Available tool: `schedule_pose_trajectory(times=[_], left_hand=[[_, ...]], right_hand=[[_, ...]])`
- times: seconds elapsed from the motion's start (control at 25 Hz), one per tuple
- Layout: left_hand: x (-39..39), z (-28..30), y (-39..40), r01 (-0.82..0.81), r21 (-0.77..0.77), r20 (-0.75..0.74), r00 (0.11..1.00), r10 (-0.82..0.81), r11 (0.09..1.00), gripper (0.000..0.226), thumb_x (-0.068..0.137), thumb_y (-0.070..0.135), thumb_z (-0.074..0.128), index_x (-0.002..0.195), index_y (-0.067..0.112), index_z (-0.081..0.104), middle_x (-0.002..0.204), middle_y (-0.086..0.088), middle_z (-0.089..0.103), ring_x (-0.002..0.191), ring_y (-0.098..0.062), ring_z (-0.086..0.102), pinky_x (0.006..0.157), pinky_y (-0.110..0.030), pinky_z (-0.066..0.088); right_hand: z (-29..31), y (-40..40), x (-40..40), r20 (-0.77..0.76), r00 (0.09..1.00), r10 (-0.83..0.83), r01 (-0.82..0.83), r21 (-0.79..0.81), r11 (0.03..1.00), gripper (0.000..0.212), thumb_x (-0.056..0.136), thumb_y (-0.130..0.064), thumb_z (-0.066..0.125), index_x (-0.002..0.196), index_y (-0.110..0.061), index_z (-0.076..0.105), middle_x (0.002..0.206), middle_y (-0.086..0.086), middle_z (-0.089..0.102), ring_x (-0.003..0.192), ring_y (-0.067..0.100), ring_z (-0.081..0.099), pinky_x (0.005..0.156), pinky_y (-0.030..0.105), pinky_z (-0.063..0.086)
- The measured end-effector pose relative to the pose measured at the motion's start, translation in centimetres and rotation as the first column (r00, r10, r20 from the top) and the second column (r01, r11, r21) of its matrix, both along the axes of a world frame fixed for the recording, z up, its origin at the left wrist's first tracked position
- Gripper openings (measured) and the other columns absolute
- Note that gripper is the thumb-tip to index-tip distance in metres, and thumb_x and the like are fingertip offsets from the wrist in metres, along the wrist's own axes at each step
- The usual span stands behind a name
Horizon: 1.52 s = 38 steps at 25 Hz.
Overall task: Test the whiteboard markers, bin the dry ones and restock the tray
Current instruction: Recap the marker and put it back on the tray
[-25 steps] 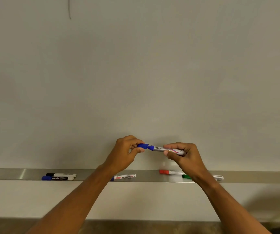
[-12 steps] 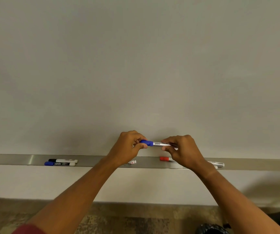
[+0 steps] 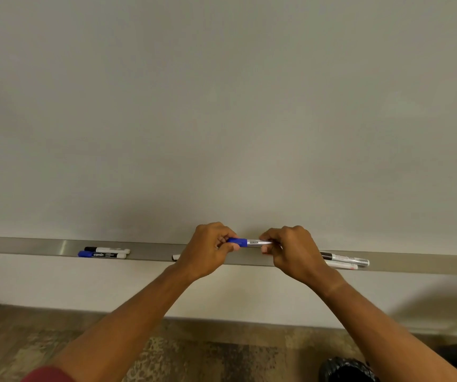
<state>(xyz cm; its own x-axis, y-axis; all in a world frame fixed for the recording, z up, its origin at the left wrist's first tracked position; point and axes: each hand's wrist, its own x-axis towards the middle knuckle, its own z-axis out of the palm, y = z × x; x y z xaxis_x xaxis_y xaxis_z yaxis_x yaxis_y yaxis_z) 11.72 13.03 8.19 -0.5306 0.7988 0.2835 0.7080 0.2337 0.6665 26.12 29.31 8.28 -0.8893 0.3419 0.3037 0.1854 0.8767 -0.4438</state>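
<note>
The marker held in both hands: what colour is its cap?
Blue cap on a silver barrel, seen in the head view.

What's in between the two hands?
In the head view, a blue-capped whiteboard marker with a silver barrel spans the gap: the left hand grips its cap end, the right hand its barrel.

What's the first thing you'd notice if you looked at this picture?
Two hands meet low in the middle: the left hand grips the blue cap end of a blue marker, and the right hand holds its barrel. Behind them a big blank whiteboard fills most of the view. Along its bottom runs a metal tray with more markers lying in it.
</note>
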Motion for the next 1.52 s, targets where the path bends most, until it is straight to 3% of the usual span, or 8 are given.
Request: schedule_pose_trajectory(times=[0.16, 0.32, 0.44, 0.6, 0.84, 1.16, 1.32, 1.52], left_hand=[[-0.1, -0.4, -0.6, -0.029, 0.016, -0.127, 0.991, 0.031, 0.999, 0.019, 0.085, 0.015, 0.070, 0.103, 0.008, 0.071, 0.094, -0.006, 0.066, 0.080, -0.014, 0.060, 0.074, -0.014, 0.046], [0.4, -1.0, -1.7, -0.063, -0.012, -0.185, 0.981, 0.060, 0.998, 0.022, 0.088, 0.018, 0.067, 0.107, 0.009, 0.069, 0.099, -0.006, 0.066, 0.086, -0.015, 0.060, 0.078, -0.020, 0.049], [0.6, -0.8, -3.0, -0.123, 0.012, -0.113, 0.986, 0.124, 0.992, 0.019, 0.086, 0.015, 0.069, 0.105, 0.009, 0.070, 0.097, -0.005, 0.067, 0.082, -0.011, 0.060, 0.077, -0.014, 0.047], [0.5, -0.4, -5.2, -0.294, 0.058, 0.039, 0.956, 0.292, 0.954, 0.019, 0.083, 0.013, 0.072, 0.102, 0.008, 0.072, 0.091, 0.000, 0.068, 0.074, -0.001, 0.059, 0.070, -0.002, 0.045], [-1.7, -0.5, -9.6, -0.483, 0.064, 0.154, 0.869, 0.470, 0.873, 0.021, 0.081, 0.013, 0.074, 0.102, 0.007, 0.072, 0.089, 0.001, 0.069, 0.074, -0.001, 0.062, 0.068, -0.002, 0.046], [-9.5, -1.7, -18.0, -0.494, -0.052, 0.040, 0.867, 0.496, 0.868, 0.020, 0.085, 0.017, 0.072, 0.104, 0.011, 0.073, 0.091, -0.001, 0.067, 0.076, -0.009, 0.061, 0.072, -0.010, 0.047], [-15.8, -4.3, -24.0, -0.468, -0.114, 0.019, 0.881, 0.473, 0.876, 0.022, 0.086, 0.020, 0.070, 0.106, 0.011, 0.072, 0.098, -0.002, 0.069, 0.084, -0.012, 0.061, 0.072, -0.008, 0.041], [-23.1, -7.3, -28.5, -0.466, -0.138, 0.023, 0.881, 0.473, 0.874, 0.016, 0.085, 0.013, 0.071, 0.101, 0.014, 0.075, 0.086, -0.002, 0.070, 0.072, -0.010, 0.059, 0.065, -0.012, 0.042]], right_hand=[[-0.2, -0.4, -0.4, -0.055, 0.998, -0.022, 0.027, 0.095, 0.995, 0.013, 0.088, -0.026, 0.068, 0.099, -0.024, 0.072, 0.081, -0.003, 0.072, 0.070, 0.020, 0.062, 0.060, 0.029, 0.045], [-0.7, -1.0, -0.4, -0.109, 0.994, -0.011, 0.024, 0.113, 0.993, 0.014, 0.085, -0.025, 0.072, 0.099, -0.024, 0.074, 0.085, -0.004, 0.073, 0.073, 0.022, 0.065, 0.060, 0.028, 0.044], [-0.9, -1.2, -0.1, -0.104, 0.994, -0.011, 0.013, 0.024, 1.000, 0.018, 0.087, -0.030, 0.071, 0.103, -0.022, 0.074, 0.089, -0.003, 0.073, 0.079, 0.020, 0.064, 0.064, 0.025, 0.040], [-1.0, -2.2, -0.9, -0.096, 0.995, -0.012, -0.005, -0.178, 0.984, 0.016, 0.088, -0.023, 0.071, 0.103, -0.017, 0.075, 0.089, 0.002, 0.072, 0.077, 0.020, 0.063, 0.070, 0.032, 0.051], [-1.1, -5.8, -4.5, -0.113, 0.993, 0.014, -0.038, -0.211, 0.977, 0.021, 0.088, -0.004, 0.066, 0.103, -0.015, 0.076, 0.091, 0.003, 0.068, 0.077, 0.012, 0.054, 0.067, 0.005, 0.034], [-1.6, -12.9, -12.7, -0.006, 0.996, 0.093, -0.093, -0.142, 0.985, 0.022, 0.086, -0.005, 0.067, 0.100, -0.019, 0.077, 0.090, 0.002, 0.073, 0.078, 0.021, 0.063, 0.069, 0.031, 0.051], [-3.8, -18.8, -19.1, 0.041, 0.997, 0.066, -0.058, -0.170, 0.984, 0.016, 0.086, -0.007, 0.070, 0.096, -0.016, 0.078, 0.088, 0.002, 0.073, 0.075, 0.020, 0.063, 0.067, 0.026, 0.046], [-6.2, -24.9, -25.5, 0.122, 0.992, -0.013, 0.047, -0.281, 0.958, 0.019, 0.087, -0.003, 0.066, 0.096, -0.014, 0.078, 0.088, 0.004, 0.074, 0.078, 0.020, 0.064, 0.072, 0.031, 0.051]])
